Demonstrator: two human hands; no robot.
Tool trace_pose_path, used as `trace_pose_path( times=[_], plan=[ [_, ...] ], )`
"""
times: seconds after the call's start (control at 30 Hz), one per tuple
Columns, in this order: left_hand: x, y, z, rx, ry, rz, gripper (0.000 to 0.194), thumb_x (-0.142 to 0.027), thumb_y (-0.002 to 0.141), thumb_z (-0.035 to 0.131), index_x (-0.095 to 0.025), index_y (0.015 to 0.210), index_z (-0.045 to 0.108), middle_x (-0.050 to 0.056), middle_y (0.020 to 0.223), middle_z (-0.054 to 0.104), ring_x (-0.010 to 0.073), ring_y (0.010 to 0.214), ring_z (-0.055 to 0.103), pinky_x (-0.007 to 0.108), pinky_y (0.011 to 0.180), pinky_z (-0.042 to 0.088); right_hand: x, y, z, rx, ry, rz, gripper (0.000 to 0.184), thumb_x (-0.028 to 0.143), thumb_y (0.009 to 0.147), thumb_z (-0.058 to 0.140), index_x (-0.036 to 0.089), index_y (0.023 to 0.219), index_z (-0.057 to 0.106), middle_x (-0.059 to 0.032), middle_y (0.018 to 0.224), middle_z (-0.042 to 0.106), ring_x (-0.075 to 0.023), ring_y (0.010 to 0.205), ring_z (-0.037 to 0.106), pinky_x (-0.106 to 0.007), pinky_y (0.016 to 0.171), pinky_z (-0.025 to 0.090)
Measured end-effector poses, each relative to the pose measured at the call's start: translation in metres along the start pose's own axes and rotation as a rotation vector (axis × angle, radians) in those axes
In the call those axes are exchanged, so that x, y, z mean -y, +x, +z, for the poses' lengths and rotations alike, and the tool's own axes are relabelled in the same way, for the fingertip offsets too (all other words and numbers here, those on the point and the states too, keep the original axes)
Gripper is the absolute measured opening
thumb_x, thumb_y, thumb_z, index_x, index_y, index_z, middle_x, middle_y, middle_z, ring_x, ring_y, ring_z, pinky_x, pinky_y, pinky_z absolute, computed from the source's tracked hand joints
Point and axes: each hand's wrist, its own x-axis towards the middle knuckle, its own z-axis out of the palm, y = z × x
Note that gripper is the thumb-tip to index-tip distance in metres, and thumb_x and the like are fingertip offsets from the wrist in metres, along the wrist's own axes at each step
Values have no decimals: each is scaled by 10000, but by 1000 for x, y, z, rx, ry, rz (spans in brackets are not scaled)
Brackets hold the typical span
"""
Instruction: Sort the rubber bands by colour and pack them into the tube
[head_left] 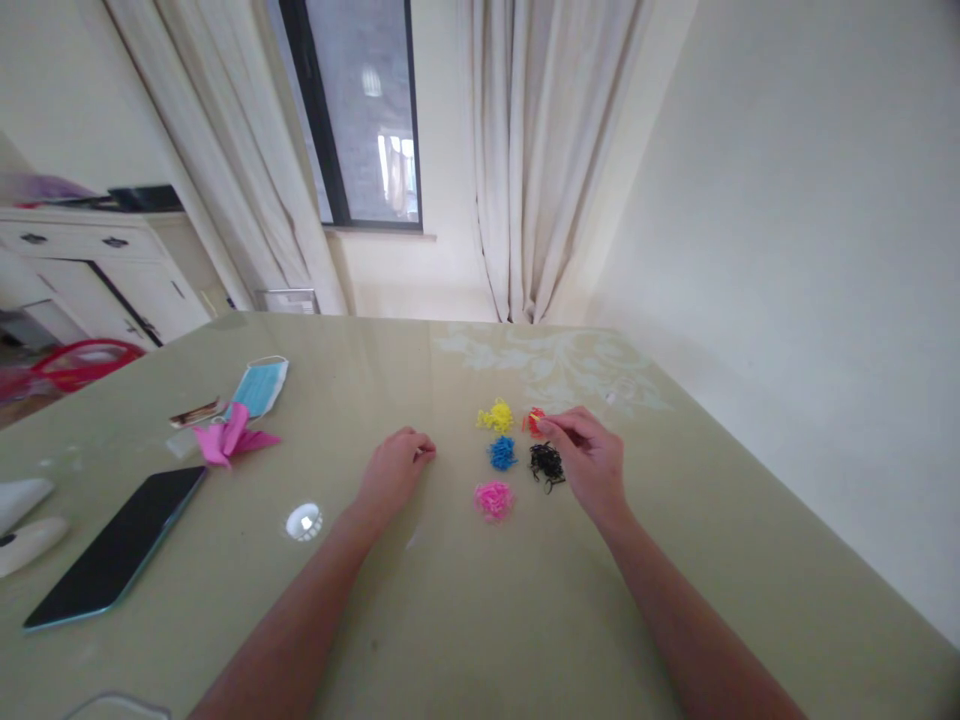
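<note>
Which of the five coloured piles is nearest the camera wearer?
The pink pile: it sits on the wearer's side of the blue pile, nearer than the black pile, yellow pile and red pile.

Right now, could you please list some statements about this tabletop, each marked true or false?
The right hand is at the red pile. True.
The left hand touches the yellow pile. False: it is apart from all the piles.
The blue pile lies between the yellow pile and the pink pile. True.
The black pile is left of the blue pile in the picture. False: it is to the right.
The face mask lies beyond the dark-screened device. True.
</note>
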Motion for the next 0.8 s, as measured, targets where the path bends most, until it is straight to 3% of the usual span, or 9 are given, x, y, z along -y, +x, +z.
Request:
trace_pose_path(
  times=[0.13,0.3,0.37,0.5,0.57,0.67,0.73,0.8],
  plan=[
    [1,1,0,-119,-36,22,240,-284,960,567,-193,958,789,110,1034,725,249,956,675,365,890,490,-11,14,6,46,-168,-61,248,420,944,683,226,916,833,-32,778,677,-165,647,567,-313,644,461],
    [-2,2,-2,-181,-155,7,242,-343,954,566,-202,923,760,81,955,760,222,824,666,351,807,496,-38,46,32,343,-556,-93,209,305,970,655,226,903,837,-40,831,714,-170,725,623,-306,710,440],
    [-3,2,-3,-187,-252,-3,242,-367,943,576,-203,910,751,69,907,772,210,767,660,342,763,493,-47,54,43,397,-621,-95,194,259,959,671,235,862,837,-45,847,721,-167,730,618,-303,712,418],
    [-6,3,-2,-175,-542,-19,286,-452,886,637,-191,887,752,57,826,773,198,735,669,320,713,504,-54,56,55,434,-642,-98,218,178,918,719,230,730,817,-53,802,709,-175,753,613,-303,727,389],
    [-9,3,0,-153,-677,-17,328,-494,844,678,-182,898,762,58,818,770,194,743,674,310,705,513,-51,55,55,440,-645,-98,197,168,917,723,230,757,822,-57,827,716,-182,793,627,-307,754,394],
    [-15,1,0,-134,-805,-20,375,-532,802,721,-178,915,771,60,831,773,187,754,675,300,707,525,-33,58,53,441,-576,-103,128,220,942,714,237,908,836,-52,917,738,-177,818,648,-306,783,428],
    [-18,-1,-1,-128,-852,-25,376,-534,795,738,-180,917,773,61,852,779,186,776,683,299,730,535,-16,59,51,473,-402,-118,107,277,925,747,228,965,833,-41,899,740,-163,757,643,-293,745,455],
    [-21,-4,-2,-117,-875,-31,366,-529,794,749,-183,910,773,62,868,785,188,794,691,301,749,542,1,58,51,602,-253,-167,142,312,911,769,239,1018,827,-22,879,743,-152,723,642,-278,712,468]
  ],
)
